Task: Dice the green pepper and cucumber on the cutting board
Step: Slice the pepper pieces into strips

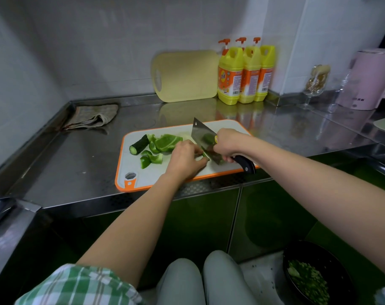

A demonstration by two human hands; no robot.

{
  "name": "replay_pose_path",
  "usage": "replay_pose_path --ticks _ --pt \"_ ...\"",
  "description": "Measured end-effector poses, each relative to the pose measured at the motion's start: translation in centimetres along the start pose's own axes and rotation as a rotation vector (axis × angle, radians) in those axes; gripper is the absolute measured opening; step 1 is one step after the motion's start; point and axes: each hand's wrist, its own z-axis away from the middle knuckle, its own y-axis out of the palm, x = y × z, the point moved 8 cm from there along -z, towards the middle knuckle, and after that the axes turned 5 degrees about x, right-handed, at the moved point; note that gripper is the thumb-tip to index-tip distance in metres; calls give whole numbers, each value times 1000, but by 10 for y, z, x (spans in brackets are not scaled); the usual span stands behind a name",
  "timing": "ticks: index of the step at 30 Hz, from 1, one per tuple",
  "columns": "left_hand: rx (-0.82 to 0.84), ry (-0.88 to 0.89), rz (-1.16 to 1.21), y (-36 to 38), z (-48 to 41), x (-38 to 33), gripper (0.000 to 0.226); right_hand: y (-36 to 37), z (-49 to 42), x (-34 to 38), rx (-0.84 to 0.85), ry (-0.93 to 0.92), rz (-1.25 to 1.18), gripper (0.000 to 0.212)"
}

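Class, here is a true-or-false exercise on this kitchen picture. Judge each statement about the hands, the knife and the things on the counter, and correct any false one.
1. The right hand grips the black handle of the broad steel cleaver. True.
2. The dark green cucumber chunk lies at the right end of the white, orange-rimmed cutting board. False: it lies at the left end.
3. Three yellow pump bottles with orange labels stand by the wall. True.
4. The pale yellow plastic board lies flat on the steel counter. False: it leans upright against the wall.
5. The left hand is lifted clear of the cutting board. False: it holds a green piece down beside the blade.
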Motion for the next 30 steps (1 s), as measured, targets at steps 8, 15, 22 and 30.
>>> replay_pose_path --ticks 8,15,22,30 --pt "38 41 -52 -1 -1 -3 24 -1 -17 13 -97 20 170 19" --pt "60 38 -63 -1 -3 -2 30 -5 -34 -17 -215 -19 -281 31" --pt "15 33 -18 -2 -16 -4 40 -31 -24 -52 -294 -82 -718 28" --pt "159 231 -113 11 -42 -16 45 -21 -24 -79 -246 -88 -863 24"
